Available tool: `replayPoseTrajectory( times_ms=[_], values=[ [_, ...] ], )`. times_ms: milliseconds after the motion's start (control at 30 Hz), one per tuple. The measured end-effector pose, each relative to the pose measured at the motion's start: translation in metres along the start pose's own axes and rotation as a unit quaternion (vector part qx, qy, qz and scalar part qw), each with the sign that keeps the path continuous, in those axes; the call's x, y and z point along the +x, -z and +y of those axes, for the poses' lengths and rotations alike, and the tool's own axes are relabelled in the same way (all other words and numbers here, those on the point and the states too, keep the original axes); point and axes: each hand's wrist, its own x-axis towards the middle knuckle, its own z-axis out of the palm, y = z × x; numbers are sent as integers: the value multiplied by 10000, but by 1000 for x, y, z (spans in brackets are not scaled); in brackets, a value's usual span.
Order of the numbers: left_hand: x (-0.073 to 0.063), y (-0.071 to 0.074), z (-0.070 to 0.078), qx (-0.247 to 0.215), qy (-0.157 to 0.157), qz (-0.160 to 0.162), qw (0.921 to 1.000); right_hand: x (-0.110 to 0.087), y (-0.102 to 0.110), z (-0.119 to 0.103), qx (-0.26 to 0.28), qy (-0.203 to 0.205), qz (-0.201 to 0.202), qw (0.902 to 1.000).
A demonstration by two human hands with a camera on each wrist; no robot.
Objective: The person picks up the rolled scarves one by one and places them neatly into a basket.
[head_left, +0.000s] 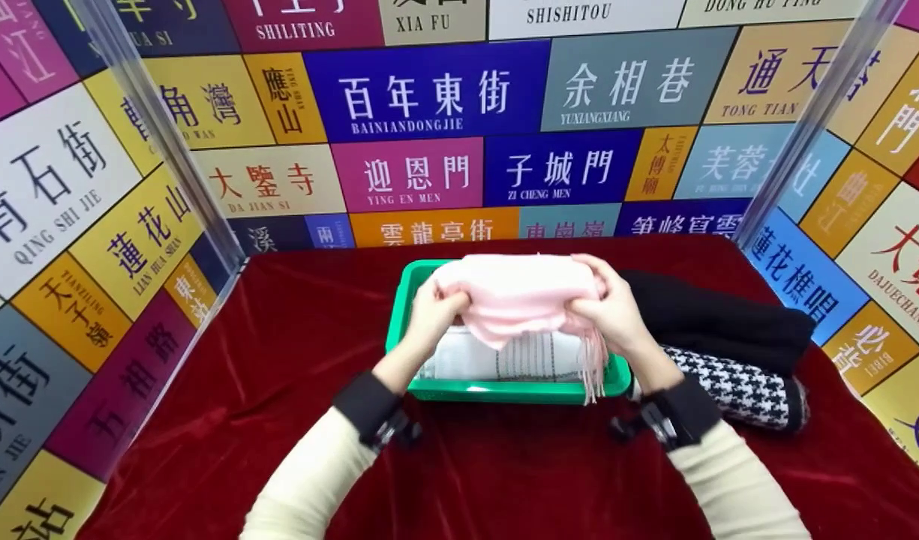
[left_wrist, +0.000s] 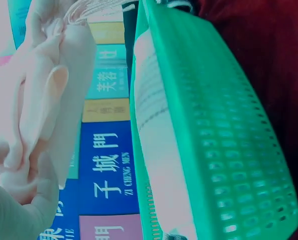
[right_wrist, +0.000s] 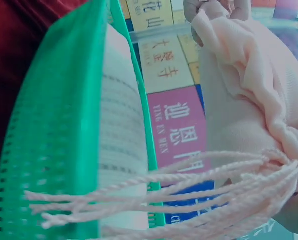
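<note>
A folded pink scarf with long twisted fringe is held up over a green plastic basket. My left hand grips its left end, thumb on the near side. At the other end my right hand pinches it the same way, and the fringe hangs below that hand across the basket's rim. Inside the basket lies a folded white scarf with grey stripes. Both wrist views show the pink scarf raised apart from the basket, its folds gathered between the two hands.
Right of the basket lie a folded black cloth and a rolled black-and-white houndstooth scarf. Dark red velvet covers the table. Panels with printed place names stand behind and on both sides, joined by clear corner strips.
</note>
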Motion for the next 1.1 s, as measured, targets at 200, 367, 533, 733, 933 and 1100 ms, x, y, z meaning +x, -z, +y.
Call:
replayPoseTrajectory(
  times_ms=[200, 367, 533, 733, 933, 1100],
  values=[
    [30, -9, -5, -146, 148, 431, 9989, 36, -1, 9, -314, -8, -80, 9995],
    [53, -11, -18, 453, 316, 690, 9961, 57, -4, 28, -926, -107, -86, 9956],
    [67, -5, -42, 2296, 244, 674, 9706, 65, -8, 53, -2908, 130, -407, 9558],
    [69, 7, -59, 3754, 227, 220, 9263, 67, -11, 67, -4424, 477, -1533, 8823],
    [69, 9, -59, 4303, 374, -89, 9019, 69, -13, 64, -4973, 375, -2034, 8425],
    [69, 4, -62, 4738, 395, -322, 8791, 67, -12, 66, -5044, -332, -2718, 8189]
  ],
)
